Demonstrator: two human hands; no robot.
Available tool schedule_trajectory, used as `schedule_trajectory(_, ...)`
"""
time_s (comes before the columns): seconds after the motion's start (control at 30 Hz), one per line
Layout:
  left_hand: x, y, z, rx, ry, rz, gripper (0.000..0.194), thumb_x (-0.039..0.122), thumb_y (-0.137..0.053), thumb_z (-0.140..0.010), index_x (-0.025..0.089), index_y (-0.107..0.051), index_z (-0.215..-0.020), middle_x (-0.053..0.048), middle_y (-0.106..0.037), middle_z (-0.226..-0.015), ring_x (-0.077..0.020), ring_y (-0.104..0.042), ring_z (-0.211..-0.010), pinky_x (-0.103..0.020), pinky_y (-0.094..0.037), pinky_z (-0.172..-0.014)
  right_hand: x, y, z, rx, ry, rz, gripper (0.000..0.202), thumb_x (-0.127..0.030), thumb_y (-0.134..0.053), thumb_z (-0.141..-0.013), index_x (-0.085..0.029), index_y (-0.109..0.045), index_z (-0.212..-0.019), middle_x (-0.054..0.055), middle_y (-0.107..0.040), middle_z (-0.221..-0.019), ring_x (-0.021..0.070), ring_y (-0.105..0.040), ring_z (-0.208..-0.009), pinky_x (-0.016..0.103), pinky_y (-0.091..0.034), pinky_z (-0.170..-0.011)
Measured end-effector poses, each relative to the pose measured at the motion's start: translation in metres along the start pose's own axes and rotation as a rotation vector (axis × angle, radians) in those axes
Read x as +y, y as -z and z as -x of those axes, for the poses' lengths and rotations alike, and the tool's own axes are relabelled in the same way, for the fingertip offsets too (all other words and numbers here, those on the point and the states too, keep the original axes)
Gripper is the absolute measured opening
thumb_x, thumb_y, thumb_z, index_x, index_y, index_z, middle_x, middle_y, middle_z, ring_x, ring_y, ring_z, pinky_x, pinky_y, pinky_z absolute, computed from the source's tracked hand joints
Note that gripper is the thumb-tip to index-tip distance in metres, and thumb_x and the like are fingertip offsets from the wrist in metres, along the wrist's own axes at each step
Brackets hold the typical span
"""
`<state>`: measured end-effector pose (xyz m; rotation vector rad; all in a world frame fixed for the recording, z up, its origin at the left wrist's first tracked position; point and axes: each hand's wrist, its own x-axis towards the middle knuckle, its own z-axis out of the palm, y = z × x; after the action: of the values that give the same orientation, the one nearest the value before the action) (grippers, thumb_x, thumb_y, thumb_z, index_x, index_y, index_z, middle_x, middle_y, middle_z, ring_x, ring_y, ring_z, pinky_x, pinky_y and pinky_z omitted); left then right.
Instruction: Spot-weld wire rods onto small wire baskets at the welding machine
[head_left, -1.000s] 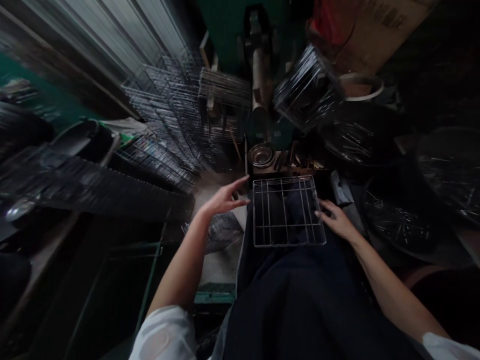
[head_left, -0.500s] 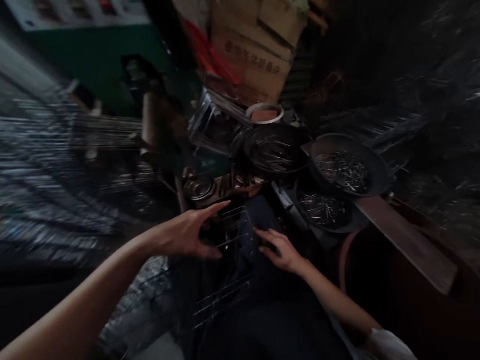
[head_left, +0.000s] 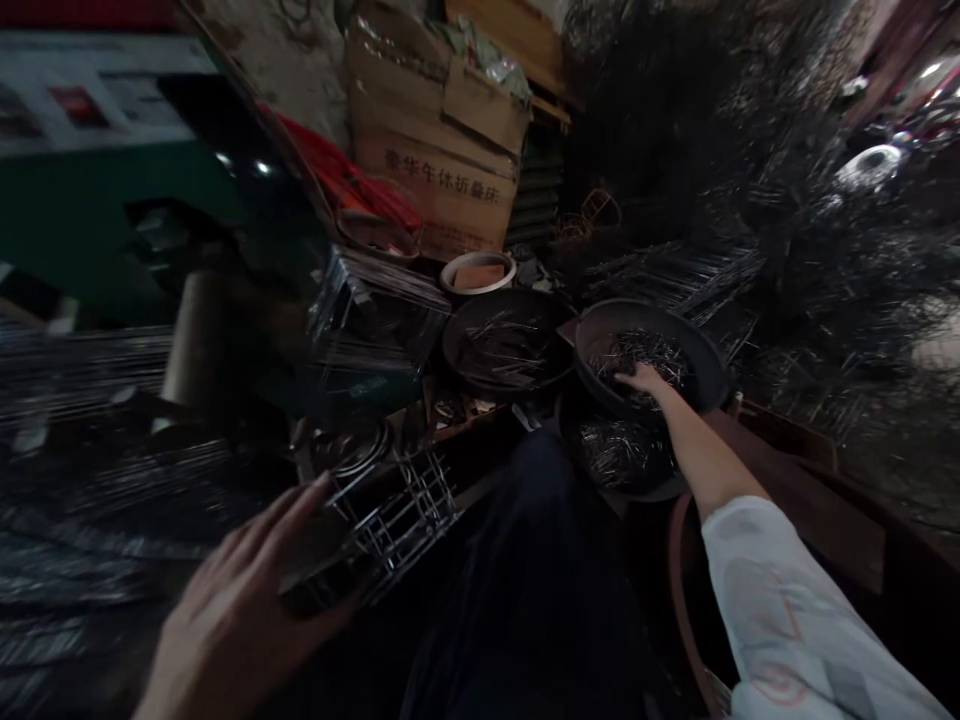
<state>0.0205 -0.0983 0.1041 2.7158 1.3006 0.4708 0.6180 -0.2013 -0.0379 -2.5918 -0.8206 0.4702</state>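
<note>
My left hand is closed around the near end of a small metal wire rack, fingers above and thumb below. The rack is tilted over my lap and made of crossing thin rods. My right hand reaches into the upper right dark pan, among loose short metal wires. Its thumb side is stretched out; the other fingertips are partly hidden among the wires. Below it, a second pan holds more short wires. Another dark pan with longer wire pieces stands to the left.
A stack of wire frames stands behind the pans' left side, near a white-rimmed bowl. A large cardboard box is at the back. A metal cylinder belongs to a machine at left. Heaped wirework fills the right.
My right hand has moved from my lap out into the upper right pan. My left hand has come nearer and closed on the wire rack, now raised. The view has shifted right.
</note>
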Motion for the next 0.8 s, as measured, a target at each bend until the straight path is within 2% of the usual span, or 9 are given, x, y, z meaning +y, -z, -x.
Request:
schedule_trajectory(0.1,-0.002,-0.036,0.005,-0.134,-0.005,0.005,0.098,0.056,-0.067,-0.069,0.052,-0.014,-0.151,0.003,-0.053,-0.145,-0.0339,-0.06,-0.121,-0.051,-0.056,-0.094,-0.003,-0.025,-0.012,-0.096,0.004,-0.003,0.032,-0.038,-0.063,-0.095,-0.015,-0.062,-0.118,0.009,-0.064,-0.119,0.0224,-0.064,-0.104,0.044,-0.054,-0.09)
schedule_trajectory(0.17,-0.005,-0.051,0.01,-0.199,-0.036,0.016,0.098,0.05,-0.068,-0.071,0.045,-0.016,-0.154,-0.003,-0.055,-0.143,-0.0333,-0.062,-0.119,-0.047,-0.057,-0.091,-0.002,-0.034,-0.015,-0.148,0.036,-0.019,0.032,-0.037,-0.062,-0.095,-0.015,-0.062,-0.118,0.009,-0.064,-0.119,0.0219,-0.064,-0.102,0.043,-0.055,-0.088)
schedule_trajectory(0.23,-0.009,-0.061,0.012,-0.203,-0.057,0.028,0.097,0.049,-0.068,-0.072,0.039,-0.019,-0.154,-0.007,-0.055,-0.141,-0.034,-0.063,-0.118,-0.045,-0.056,-0.091,0.004,-0.034,-0.014,-0.182,0.071,-0.032,0.031,-0.039,-0.061,-0.096,-0.015,-0.064,-0.116,0.008,-0.066,-0.116,0.0213,-0.065,-0.1,0.042,-0.055,-0.088)
schedule_trajectory(0.33,-0.013,-0.068,0.013,-0.203,-0.037,0.041,0.093,0.049,-0.066,-0.073,0.037,-0.021,-0.154,-0.007,-0.055,-0.142,-0.0341,-0.062,-0.118,-0.045,-0.055,-0.092,0.016,-0.018,-0.01,-0.197,0.11,-0.033,0.027,-0.039,-0.064,-0.093,-0.015,-0.068,-0.105,0.006,-0.071,-0.105,0.0195,-0.068,-0.092,0.038,-0.055,-0.085)
schedule_trajectory(0.5,-0.02,-0.073,0.009,-0.222,-0.028,0.061,0.095,0.045,-0.067,-0.072,0.037,-0.02,-0.155,-0.007,-0.055,-0.143,-0.0334,-0.062,-0.119,-0.044,-0.054,-0.094,0.022,0.013,0.001,-0.151,0.141,-0.029,0.026,-0.038,-0.061,-0.091,-0.013,-0.069,-0.094,0.004,-0.074,-0.079,0.0163,-0.068,-0.069,0.026,-0.055,-0.064)
schedule_trajectory(0.63,-0.023,-0.079,0.008,-0.204,-0.048,0.082,0.096,0.046,-0.067,-0.07,0.034,-0.024,-0.155,-0.009,-0.056,-0.142,-0.0338,-0.061,-0.119,-0.044,-0.053,-0.095,0.017,0.024,0.011,-0.149,0.167,0.009,0.022,-0.035,-0.06,-0.093,-0.014,-0.066,-0.093,0.005,-0.073,-0.08,0.0141,-0.068,-0.068,0.024,-0.056,-0.064)
schedule_trajectory(0.7,-0.021,-0.079,0.01,-0.2,-0.042,0.08,0.096,0.046,-0.067,-0.069,0.033,-0.025,-0.154,-0.009,-0.057,-0.141,-0.0338,-0.061,-0.119,-0.044,-0.053,-0.095,0.015,0.029,0.014,-0.167,0.178,0.058,0.021,-0.033,-0.06,-0.095,-0.013,-0.065,-0.097,0.004,-0.072,-0.083,0.014,-0.068,-0.07,0.027,-0.057,-0.067)
schedule_trajectory(0.8,-0.019,-0.079,0.018,-0.185,-0.043,0.055,0.093,0.046,-0.065,-0.071,0.034,-0.025,-0.154,-0.009,-0.056,-0.14,-0.0337,-0.061,-0.119,-0.043,-0.052,-0.095,0.012,0.037,0.019,-0.198,0.208,0.141,0.023,-0.035,-0.061,-0.097,-0.014,-0.065,-0.105,0.005,-0.069,-0.098,0.0161,-0.067,-0.083,0.035,-0.058,-0.076)
